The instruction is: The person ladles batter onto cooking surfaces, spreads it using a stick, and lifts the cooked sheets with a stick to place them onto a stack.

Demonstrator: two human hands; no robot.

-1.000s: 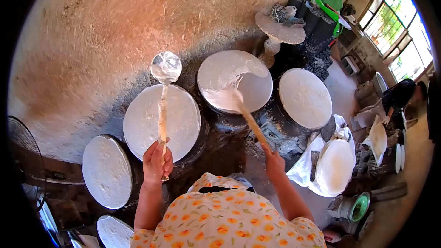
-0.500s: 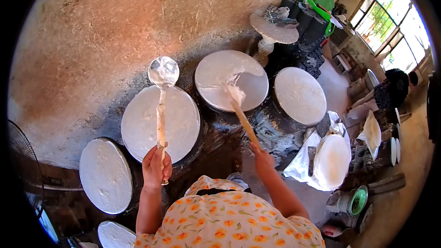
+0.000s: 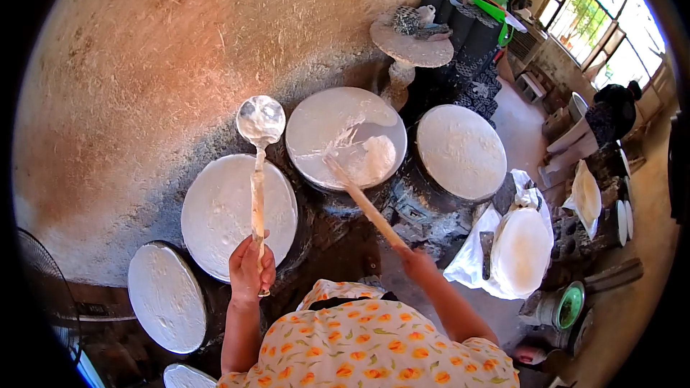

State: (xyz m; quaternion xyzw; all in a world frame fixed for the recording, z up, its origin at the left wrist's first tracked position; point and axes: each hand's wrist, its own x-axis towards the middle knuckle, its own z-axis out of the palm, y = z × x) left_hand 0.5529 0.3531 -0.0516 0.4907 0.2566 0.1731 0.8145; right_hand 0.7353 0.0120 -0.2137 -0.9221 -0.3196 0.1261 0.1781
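My left hand [image 3: 251, 269] is closed around the wooden handle of a metal ladle [image 3: 260, 121], held with its whitish, batter-coated bowl upward over a round griddle [image 3: 241, 215]. With my right hand [image 3: 419, 266] I grip a long wooden stick [image 3: 366, 205]. Its far end reaches onto the middle griddle [image 3: 338, 111], which carries a thin whitish layer. Beside the stick, a pale rounded patch [image 3: 378, 159] lies at that griddle's near right; whether it is part of the tool I cannot tell. Ragged streaks of the layer show near the stick's tip.
More whitish round griddles stand at right [image 3: 461, 152] and lower left [image 3: 167, 297]. A stack of thin round sheets [image 3: 521, 251] on white plastic is at right. Behind are a pedestal [image 3: 413, 43] and dark cylinders [image 3: 478, 32]. A fan [image 3: 44, 280] stands left; another person [image 3: 607, 118] bends at far right.
The stick's tip has swept left and toward me across the middle griddle, and the streaks there have spread. The ladle stays raised in my left hand. The camera view has shifted slightly.
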